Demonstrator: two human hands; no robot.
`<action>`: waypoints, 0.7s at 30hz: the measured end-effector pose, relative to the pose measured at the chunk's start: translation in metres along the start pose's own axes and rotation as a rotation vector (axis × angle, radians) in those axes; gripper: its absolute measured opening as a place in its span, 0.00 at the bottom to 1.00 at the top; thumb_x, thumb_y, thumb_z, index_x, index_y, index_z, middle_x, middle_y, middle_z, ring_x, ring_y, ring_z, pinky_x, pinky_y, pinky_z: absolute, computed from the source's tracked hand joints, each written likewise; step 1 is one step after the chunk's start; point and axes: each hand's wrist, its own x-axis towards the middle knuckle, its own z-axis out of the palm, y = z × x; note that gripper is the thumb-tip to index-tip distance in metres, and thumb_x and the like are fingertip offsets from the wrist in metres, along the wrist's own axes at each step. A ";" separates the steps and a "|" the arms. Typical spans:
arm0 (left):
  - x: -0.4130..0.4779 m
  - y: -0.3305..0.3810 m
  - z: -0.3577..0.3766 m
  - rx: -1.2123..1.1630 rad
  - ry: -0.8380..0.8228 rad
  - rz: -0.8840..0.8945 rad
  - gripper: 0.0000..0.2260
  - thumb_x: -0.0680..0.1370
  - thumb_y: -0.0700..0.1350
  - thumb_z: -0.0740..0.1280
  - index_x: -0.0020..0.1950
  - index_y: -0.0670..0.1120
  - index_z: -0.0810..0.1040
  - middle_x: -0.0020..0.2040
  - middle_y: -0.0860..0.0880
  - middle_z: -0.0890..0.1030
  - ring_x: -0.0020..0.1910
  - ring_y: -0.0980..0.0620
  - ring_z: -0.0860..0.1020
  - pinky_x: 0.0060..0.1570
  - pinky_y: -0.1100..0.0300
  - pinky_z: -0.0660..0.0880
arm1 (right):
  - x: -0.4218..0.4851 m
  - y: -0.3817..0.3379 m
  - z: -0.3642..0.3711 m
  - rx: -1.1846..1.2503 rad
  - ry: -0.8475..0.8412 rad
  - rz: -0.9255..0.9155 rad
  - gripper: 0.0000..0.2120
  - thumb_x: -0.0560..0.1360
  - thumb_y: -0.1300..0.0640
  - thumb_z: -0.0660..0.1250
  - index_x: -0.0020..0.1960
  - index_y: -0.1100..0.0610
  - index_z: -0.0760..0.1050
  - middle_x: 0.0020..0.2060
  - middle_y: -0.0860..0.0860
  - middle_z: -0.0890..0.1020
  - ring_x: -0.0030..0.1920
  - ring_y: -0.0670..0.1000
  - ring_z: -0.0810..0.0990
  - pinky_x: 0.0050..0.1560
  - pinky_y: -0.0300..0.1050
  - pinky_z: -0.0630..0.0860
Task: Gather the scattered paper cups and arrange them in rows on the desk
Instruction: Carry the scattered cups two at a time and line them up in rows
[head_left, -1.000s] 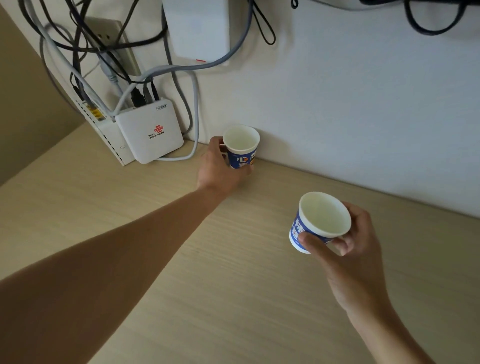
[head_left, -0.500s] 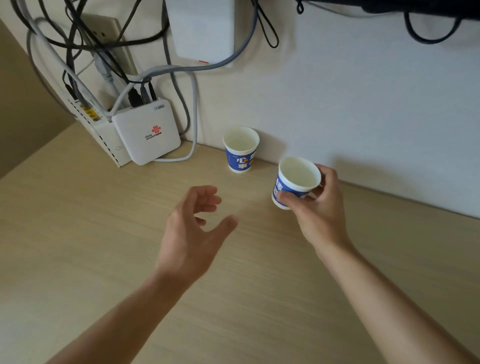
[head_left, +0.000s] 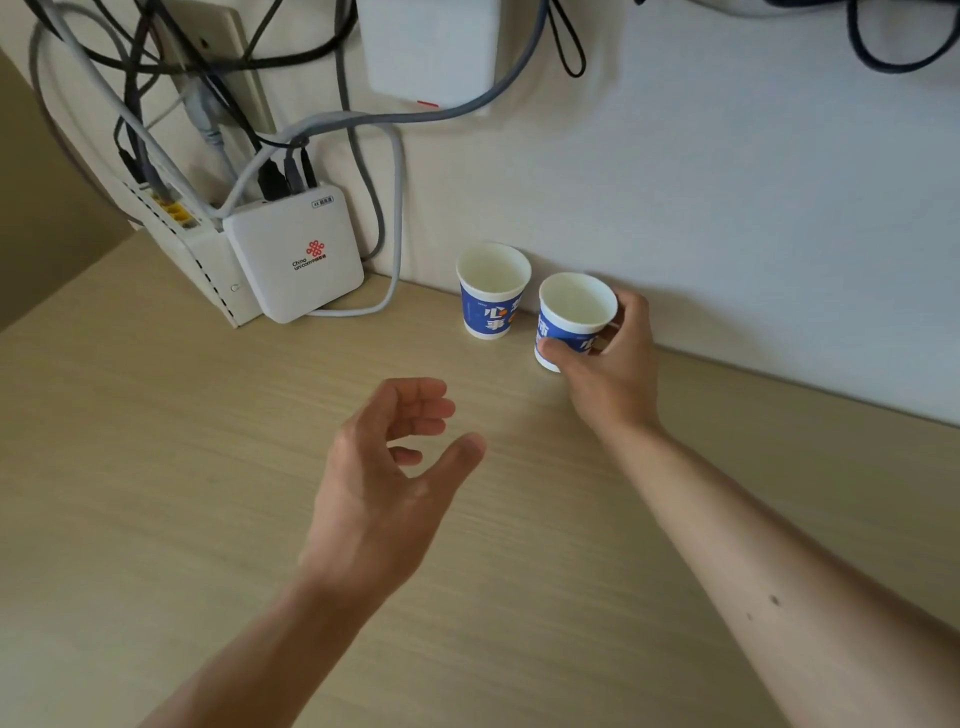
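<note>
router (head_left: 298, 254) "china unicom", cup (head_left: 493, 299) "心事"

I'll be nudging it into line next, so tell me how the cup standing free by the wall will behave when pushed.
The free cup looks empty and thin-walled, so probably very light and easily crushed. Its base is narrower than its rim, so a high push would likely tip it.

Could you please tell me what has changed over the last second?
The left hand let go of the first cup and drew back, open. The right hand carried the second cup beside it, still gripping. The first cup and router stayed put.
</note>
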 end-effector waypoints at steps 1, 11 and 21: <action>0.000 0.000 -0.001 0.001 -0.005 0.000 0.19 0.67 0.54 0.75 0.56 0.56 0.79 0.51 0.60 0.84 0.52 0.60 0.82 0.52 0.52 0.80 | 0.001 -0.001 0.001 -0.008 0.009 -0.001 0.29 0.67 0.62 0.80 0.63 0.53 0.70 0.51 0.40 0.79 0.49 0.38 0.80 0.46 0.27 0.74; -0.002 0.002 -0.010 -0.013 -0.020 -0.007 0.19 0.67 0.54 0.75 0.56 0.55 0.80 0.50 0.60 0.85 0.52 0.60 0.82 0.51 0.54 0.80 | 0.008 -0.003 0.007 -0.120 0.069 0.031 0.29 0.67 0.59 0.80 0.63 0.56 0.71 0.57 0.50 0.81 0.52 0.49 0.79 0.46 0.34 0.70; -0.004 0.002 -0.011 0.002 -0.037 -0.011 0.18 0.66 0.54 0.75 0.55 0.55 0.80 0.50 0.60 0.85 0.51 0.61 0.82 0.48 0.57 0.78 | -0.004 0.002 -0.002 -0.139 0.078 0.053 0.32 0.66 0.60 0.80 0.65 0.59 0.70 0.58 0.53 0.80 0.56 0.52 0.79 0.55 0.42 0.75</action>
